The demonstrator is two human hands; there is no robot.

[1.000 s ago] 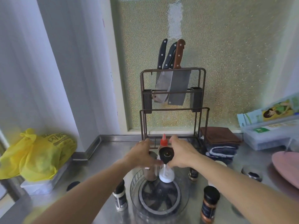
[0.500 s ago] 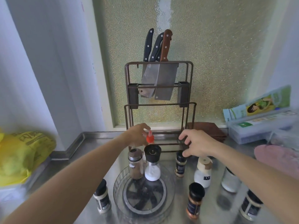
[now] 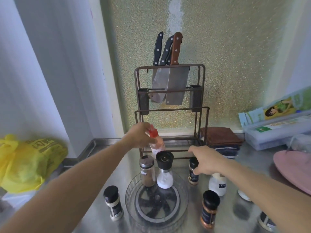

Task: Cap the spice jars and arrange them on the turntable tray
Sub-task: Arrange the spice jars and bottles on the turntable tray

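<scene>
My left hand (image 3: 140, 135) grips the red-capped bottle (image 3: 155, 142) near its neck, lifted and tilted, cap leaning toward the rack (image 3: 170, 111); my right hand (image 3: 206, 161), fingers loosely curled, reaches onto the black-capped jar (image 3: 193, 170), though I cannot tell if it grips it. The turntable tray (image 3: 131, 197) lies below and nearer me, between both arms, already holding a brown jar (image 3: 147, 170) and salt grinder (image 3: 165, 169), so the bottle must come down and back, I judge.
</scene>
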